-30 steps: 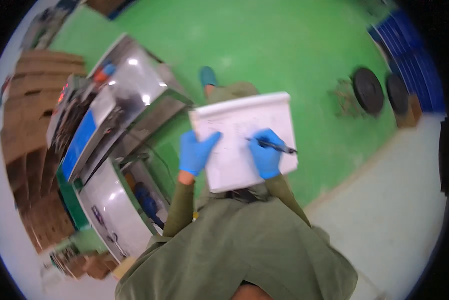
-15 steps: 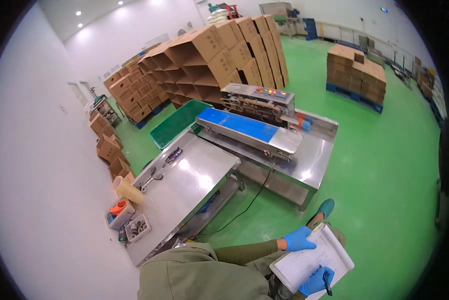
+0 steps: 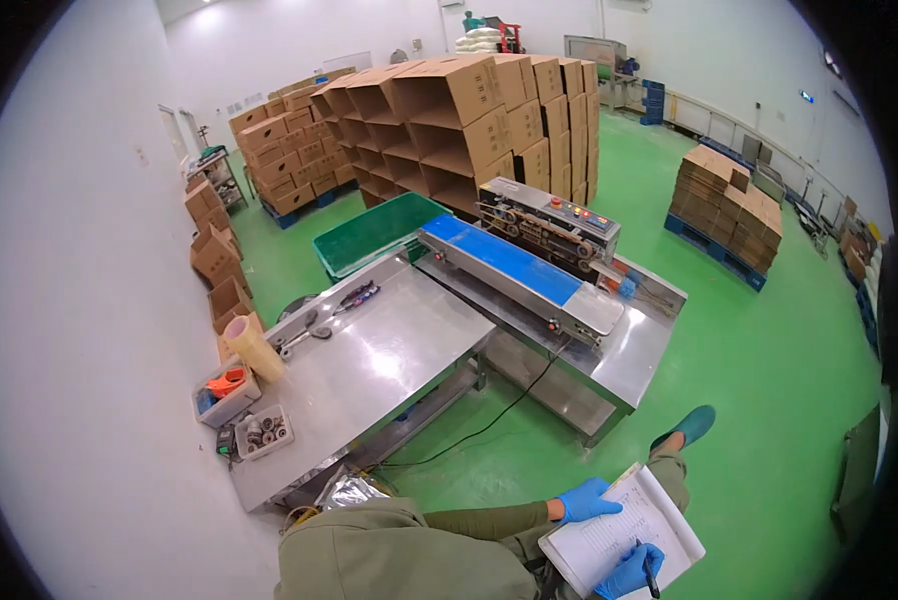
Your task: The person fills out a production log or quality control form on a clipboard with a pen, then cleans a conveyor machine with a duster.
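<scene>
The right hand (image 3: 629,571), in a blue glove, is curled around a dark pen (image 3: 650,577) with the fingers pinching its barrel and the tip on the page. The left hand (image 3: 585,501), also gloved in blue, lies with its fingers pressed flat against the upper left edge of the notepad (image 3: 619,540), steadying it. The notepad rests tilted on the person's lap, its white page covered in faint lines, with one olive-green trouser leg stretched out beyond it to a teal shoe (image 3: 691,424) on the green floor (image 3: 769,380). Ahead of the person stands a steel worktop (image 3: 369,370); near its far left corner stands a roll of tape (image 3: 253,348), with a few tools lying beside it, and two small trays of parts (image 3: 244,410) sit just off its left edge. Touching the worktop's right side is a band sealer (image 3: 529,265) with a blue conveyor belt, carried on its own steel stand. A green tray (image 3: 374,232) lies behind the worktop's far edge. Stacks of cardboard boxes (image 3: 469,110) rise further back, and another pallet of boxes (image 3: 724,205) stands well apart to the right.
</scene>
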A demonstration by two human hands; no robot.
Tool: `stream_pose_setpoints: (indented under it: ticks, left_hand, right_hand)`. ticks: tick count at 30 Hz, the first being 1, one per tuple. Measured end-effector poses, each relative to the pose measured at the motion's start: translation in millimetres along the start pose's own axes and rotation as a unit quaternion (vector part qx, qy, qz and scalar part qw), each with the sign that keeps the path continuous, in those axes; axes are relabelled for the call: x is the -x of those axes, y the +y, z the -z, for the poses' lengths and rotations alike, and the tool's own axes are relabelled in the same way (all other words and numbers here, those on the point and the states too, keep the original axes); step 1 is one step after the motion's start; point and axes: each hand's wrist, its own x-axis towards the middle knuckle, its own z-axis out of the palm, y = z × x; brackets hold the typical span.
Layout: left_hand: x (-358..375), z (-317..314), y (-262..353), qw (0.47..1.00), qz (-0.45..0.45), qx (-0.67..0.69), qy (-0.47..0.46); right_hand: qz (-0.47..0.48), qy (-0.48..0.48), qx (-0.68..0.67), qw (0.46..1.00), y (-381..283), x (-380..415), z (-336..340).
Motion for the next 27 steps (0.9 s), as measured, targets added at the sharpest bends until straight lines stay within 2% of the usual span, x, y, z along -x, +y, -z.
stream_pose_setpoints:
  ticks: [5,8,11,14,17,20,22,23,26,27]
  left_hand:
    - [-2,-7,-24,0.999,-0.012,0.011,-0.033]
    - [5,10,6,0.998,-0.024,0.006,-0.06]
    - [-16,7,-13,0.994,-0.068,0.057,-0.07]
    - [-42,12,-38,0.994,-0.017,-0.062,-0.084]
    - [-58,10,-76,0.988,0.109,-0.044,-0.101]
    - [-70,-18,-175,0.979,0.173,0.063,-0.091]
    - [-74,-11,-136,0.979,0.175,0.034,-0.098]
    - [-74,-10,-113,0.979,0.177,0.021,-0.1]
    - [-92,-10,-77,0.97,0.227,-0.029,-0.082]
    - [-98,-12,-69,0.964,0.252,-0.034,-0.08]
  right_hand:
    - [-0.037,-0.006,0.013,0.999,-64,34,18]
    - [-0.018,0.061,-0.01,0.998,-67,37,16]
    - [0.002,0.059,0.007,0.998,-79,24,12]
    - [0.026,0.062,0.012,0.998,-97,2,7]
    - [0.006,0.088,0.061,0.994,-68,-37,16]
    - [-0.008,0.121,0.128,0.984,-27,-60,31]
    - [-0.022,0.119,0.2,0.972,-8,-79,39]
    - [0.045,0.098,0.289,0.951,17,-87,52]
    - [0.05,0.157,0.253,0.953,18,-110,24]
    - [-0.054,0.121,0.216,0.967,14,-126,30]
